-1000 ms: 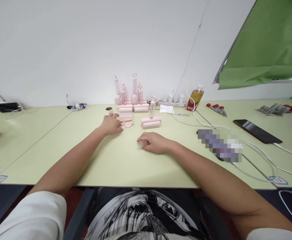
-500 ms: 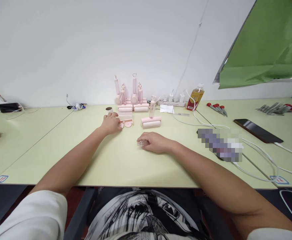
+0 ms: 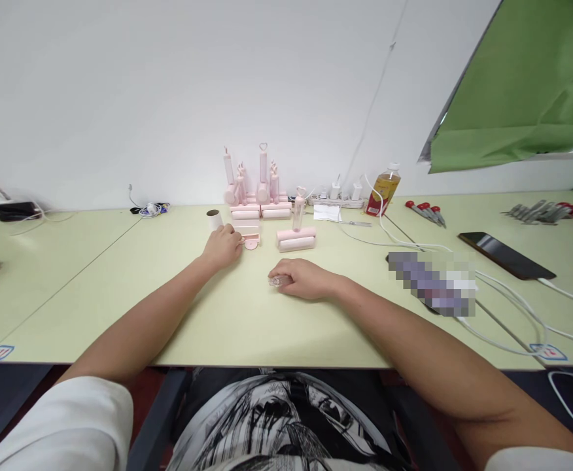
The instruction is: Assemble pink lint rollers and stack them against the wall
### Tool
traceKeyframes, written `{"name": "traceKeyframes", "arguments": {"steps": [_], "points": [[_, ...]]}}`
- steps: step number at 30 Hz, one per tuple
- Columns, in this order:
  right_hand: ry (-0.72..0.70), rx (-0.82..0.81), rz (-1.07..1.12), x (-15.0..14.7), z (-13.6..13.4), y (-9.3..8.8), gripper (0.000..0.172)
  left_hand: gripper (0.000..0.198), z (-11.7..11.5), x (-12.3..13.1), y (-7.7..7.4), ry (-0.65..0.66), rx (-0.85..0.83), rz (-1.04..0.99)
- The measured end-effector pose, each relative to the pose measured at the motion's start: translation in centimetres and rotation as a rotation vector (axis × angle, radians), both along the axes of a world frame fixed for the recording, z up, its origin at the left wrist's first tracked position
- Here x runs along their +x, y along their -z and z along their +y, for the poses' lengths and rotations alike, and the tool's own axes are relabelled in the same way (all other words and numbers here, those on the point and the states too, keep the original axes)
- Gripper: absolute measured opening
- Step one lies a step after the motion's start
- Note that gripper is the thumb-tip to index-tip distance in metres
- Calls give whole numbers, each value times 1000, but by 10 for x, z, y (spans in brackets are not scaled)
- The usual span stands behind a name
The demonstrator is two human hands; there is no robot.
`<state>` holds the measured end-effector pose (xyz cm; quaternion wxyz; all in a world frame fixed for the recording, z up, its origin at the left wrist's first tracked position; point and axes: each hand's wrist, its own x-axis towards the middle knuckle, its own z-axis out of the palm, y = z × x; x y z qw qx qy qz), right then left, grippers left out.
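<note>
My left hand (image 3: 223, 246) lies on the pale green table (image 3: 120, 288) with its fingertips closed on small pink round parts (image 3: 250, 244) beside a flat pink piece (image 3: 247, 229). My right hand (image 3: 302, 277) rests curled on the table nearer to me, closed around a small clear cylindrical piece (image 3: 278, 281). A pink lint roller (image 3: 295, 237) stands just beyond the right hand. More pink rollers and handles (image 3: 260, 190) are grouped by the wall. A small cardboard tube (image 3: 214, 218) stands left of them.
A power strip with chargers (image 3: 338, 198) and a bottle of yellow liquid (image 3: 383, 191) sit at the back. Red-handled screwdrivers (image 3: 426, 213), a black phone (image 3: 506, 256) and white cables (image 3: 507, 307) lie to the right. A green cloth (image 3: 522, 91) hangs at upper right.
My left hand has shifted slightly right along the table towards the pink round parts. My right hand has not moved.
</note>
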<state>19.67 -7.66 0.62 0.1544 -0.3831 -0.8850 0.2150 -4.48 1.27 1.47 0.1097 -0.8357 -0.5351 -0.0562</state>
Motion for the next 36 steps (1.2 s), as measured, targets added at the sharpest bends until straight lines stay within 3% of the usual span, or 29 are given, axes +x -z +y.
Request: {"name": "traceKeyframes", "arguments": {"steps": [4, 8, 17, 24, 28, 30, 33, 36], "points": [[-4, 4, 7, 0, 0, 0, 36, 43, -23, 15, 9, 79, -56, -27], [-7, 19, -6, -1, 1, 0, 38, 52, -33, 23, 18, 67, -172, -4], [-3, 2, -4, -2, -1, -2, 39, 64, -24, 20, 15, 61, -257, -17], [-4, 21, -4, -1, 0, 0, 38, 56, -21, 18, 13, 118, -240, -60], [44, 40, 9, -1, 1, 2, 35, 39, -31, 23, 1, 174, -91, -212], [82, 39, 26, -1, 1, 2, 30, 43, -45, 29, -10, 183, -71, -330], [144, 18, 41, -2, 1, 2, 19, 43, -69, 41, -24, 272, -199, -382], [153, -30, 75, -1, 1, 2, 16, 34, -81, 48, -22, 395, -308, -302]]}}
